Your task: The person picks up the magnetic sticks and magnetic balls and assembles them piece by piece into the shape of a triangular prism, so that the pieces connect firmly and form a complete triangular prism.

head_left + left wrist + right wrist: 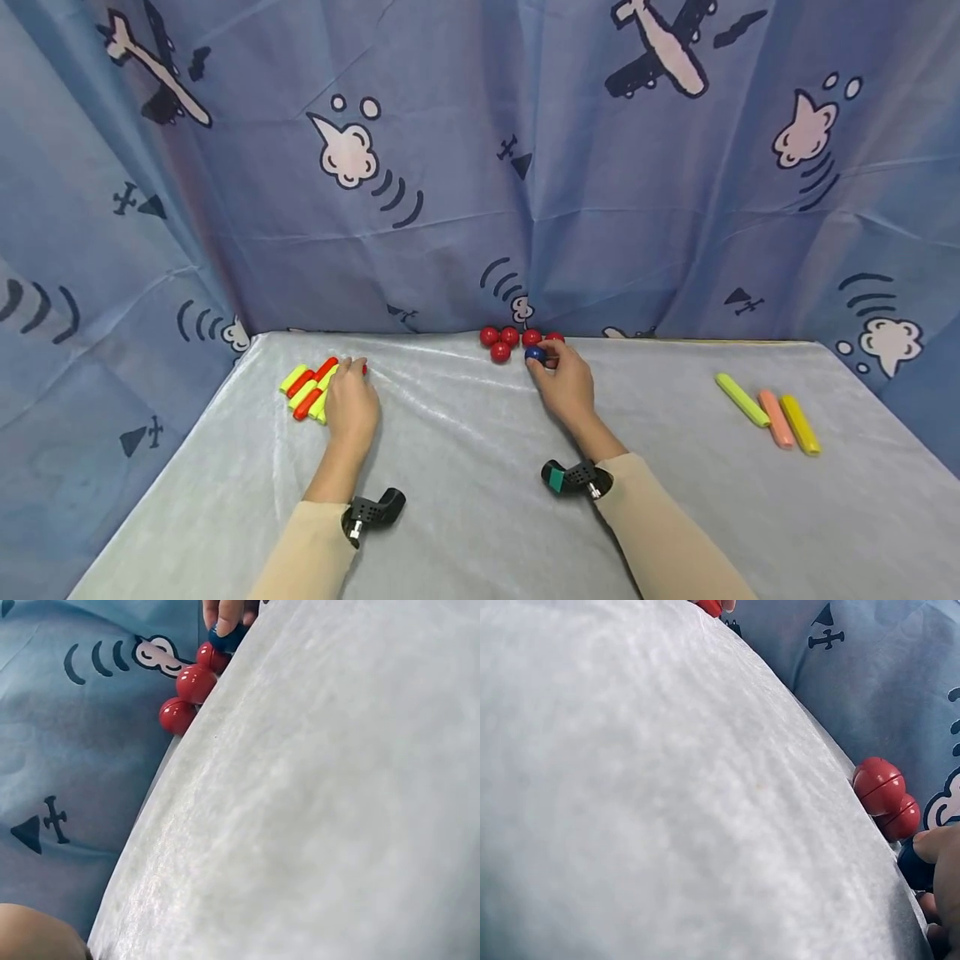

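My right hand [567,385] pinches a dark blue ball [536,354] between thumb and fingers, at the table's far edge. Close around it are several glossy red balls [500,352], one of them partly behind the hand. In the right wrist view, a seam circles a red ball [879,785]. My left hand [352,406] is at the right side of a group of short red and yellow sticks [303,393], covering some of them. Its fingertips hold a red stick [709,607], seen only in part in the right wrist view.
Three longer sticks lie on the right of the table: a yellow-green one [742,400], a peach one [776,419] and a yellow one [800,425]. A pale grey cloth [450,500] covers the table. Behind its far edge hangs a blue printed curtain [450,208].
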Demonstrator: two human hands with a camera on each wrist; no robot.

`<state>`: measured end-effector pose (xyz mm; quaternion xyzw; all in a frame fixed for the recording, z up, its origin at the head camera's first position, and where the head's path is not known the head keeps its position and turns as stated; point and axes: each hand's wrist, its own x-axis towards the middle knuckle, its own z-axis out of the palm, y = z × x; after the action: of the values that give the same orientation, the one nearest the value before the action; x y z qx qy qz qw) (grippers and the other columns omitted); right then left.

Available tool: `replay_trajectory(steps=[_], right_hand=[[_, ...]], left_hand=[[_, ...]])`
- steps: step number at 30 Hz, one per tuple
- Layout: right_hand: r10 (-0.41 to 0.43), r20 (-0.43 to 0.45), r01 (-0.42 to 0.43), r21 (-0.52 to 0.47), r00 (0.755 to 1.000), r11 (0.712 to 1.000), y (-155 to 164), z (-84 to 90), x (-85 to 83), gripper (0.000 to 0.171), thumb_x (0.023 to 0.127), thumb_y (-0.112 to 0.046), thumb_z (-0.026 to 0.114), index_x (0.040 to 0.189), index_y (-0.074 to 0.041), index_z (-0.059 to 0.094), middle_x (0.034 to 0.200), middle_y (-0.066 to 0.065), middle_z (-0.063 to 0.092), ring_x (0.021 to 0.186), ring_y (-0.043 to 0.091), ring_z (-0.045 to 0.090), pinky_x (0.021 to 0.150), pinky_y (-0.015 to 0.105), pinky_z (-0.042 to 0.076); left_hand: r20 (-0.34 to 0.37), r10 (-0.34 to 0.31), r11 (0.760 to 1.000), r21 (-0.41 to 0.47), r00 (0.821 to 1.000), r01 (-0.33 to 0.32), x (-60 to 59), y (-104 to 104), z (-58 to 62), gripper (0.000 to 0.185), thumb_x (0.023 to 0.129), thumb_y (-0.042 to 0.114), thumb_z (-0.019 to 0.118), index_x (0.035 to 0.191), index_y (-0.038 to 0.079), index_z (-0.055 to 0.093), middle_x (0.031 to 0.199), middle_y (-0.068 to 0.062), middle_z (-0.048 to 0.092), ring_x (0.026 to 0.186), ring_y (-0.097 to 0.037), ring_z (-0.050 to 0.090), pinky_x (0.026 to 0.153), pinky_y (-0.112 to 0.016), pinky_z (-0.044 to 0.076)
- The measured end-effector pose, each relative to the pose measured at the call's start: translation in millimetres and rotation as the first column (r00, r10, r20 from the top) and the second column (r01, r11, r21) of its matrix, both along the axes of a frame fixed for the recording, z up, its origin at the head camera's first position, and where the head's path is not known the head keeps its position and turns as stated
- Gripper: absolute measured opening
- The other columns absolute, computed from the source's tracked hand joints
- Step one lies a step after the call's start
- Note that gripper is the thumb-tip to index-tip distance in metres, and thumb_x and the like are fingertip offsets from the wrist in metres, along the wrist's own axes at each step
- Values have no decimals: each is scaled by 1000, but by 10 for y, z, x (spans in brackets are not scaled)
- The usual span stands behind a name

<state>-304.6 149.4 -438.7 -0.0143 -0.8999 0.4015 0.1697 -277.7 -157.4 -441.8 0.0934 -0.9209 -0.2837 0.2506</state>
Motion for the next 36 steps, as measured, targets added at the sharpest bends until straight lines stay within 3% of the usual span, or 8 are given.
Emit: replay_trajectory(steps=[5, 9, 13, 15, 18, 24, 29, 36], right_hand=[[16, -14, -17, -32, 1000, 999, -5, -7, -3, 34, 94, -21, 72, 124, -4, 66, 117, 18, 69, 104, 33, 66, 93, 45, 50], [29, -35, -33, -97, 999, 995, 31, -23, -2, 34, 94, -16, 71, 125, -4, 65, 120, 19, 68, 106, 31, 67, 92, 44, 52], [92, -47, -99, -184, 995, 978, 51, -32, -1, 39, 95, -17, 71, 132, -7, 63, 125, 18, 65, 111, 31, 67, 95, 45, 55], [145, -39, -150, -215, 989, 965, 49, -30, -2, 41, 96, -18, 70, 135, -8, 62, 127, 18, 63, 115, 32, 66, 99, 46, 55], [211, -30, -212, -250, 977, 945, 51, -23, -8, 41, 97, -22, 69, 135, -10, 62, 128, 16, 62, 118, 32, 64, 102, 45, 54], [283, -69, -290, -329, 957, 899, 52, 19, -25, 39, 95, -19, 71, 132, -7, 65, 124, 16, 67, 109, 24, 65, 90, 22, 54], [360, -70, -355, -422, 930, 834, 39, 23, -16, 40, 94, -12, 71, 133, -3, 64, 128, 20, 65, 98, 9, 66, 85, 10, 53], [497, -21, -430, -533, 867, 728, 39, 45, 31, 42, 94, -9, 71, 133, 1, 62, 131, 25, 63, 92, 3, 70, 86, 23, 60]], left_hand=[[-7, -20, 1000, -19, 1000, 20, 11, -13, 47, 31, 93, -4, 59, 122, 0, 69, 116, -23, 72, 103, -45, 68, 82, -57, 55], [-79, -131, 991, -37, 988, 129, -6, 63, 76, 30, 91, -4, 65, 120, -1, 71, 117, -21, 73, 107, -42, 69, 87, -54, 56], [-114, -213, 963, 144, 971, 228, -31, 160, 88, 30, 89, 2, 73, 119, -1, 72, 114, -19, 75, 104, -36, 73, 88, -45, 58], [-103, -216, 922, 306, 971, 237, -35, 205, 91, 31, 87, 6, 77, 117, 0, 74, 109, -19, 76, 99, -31, 75, 79, -34, 60], [-77, -255, 816, 518, 964, 257, -43, 287, 109, 31, 85, 8, 81, 115, 2, 75, 108, -19, 77, 93, -22, 76, 69, -19, 57], [-48, -448, 614, 710, 893, 346, -53, 457, 139, 30, 86, 6, 79, 115, 0, 75, 110, -19, 76, 82, -2, 70, 70, -15, 57], [-5, -559, 568, 725, 829, 388, -15, 542, 119, 29, 87, 7, 78, 116, 0, 75, 111, -17, 76, 84, -3, 71, 76, -21, 60], [-8, -611, 534, 733, 791, 420, 0, 636, 61, 28, 89, 4, 75, 116, -2, 74, 114, -21, 75, 91, -8, 72, 79, -22, 61]])
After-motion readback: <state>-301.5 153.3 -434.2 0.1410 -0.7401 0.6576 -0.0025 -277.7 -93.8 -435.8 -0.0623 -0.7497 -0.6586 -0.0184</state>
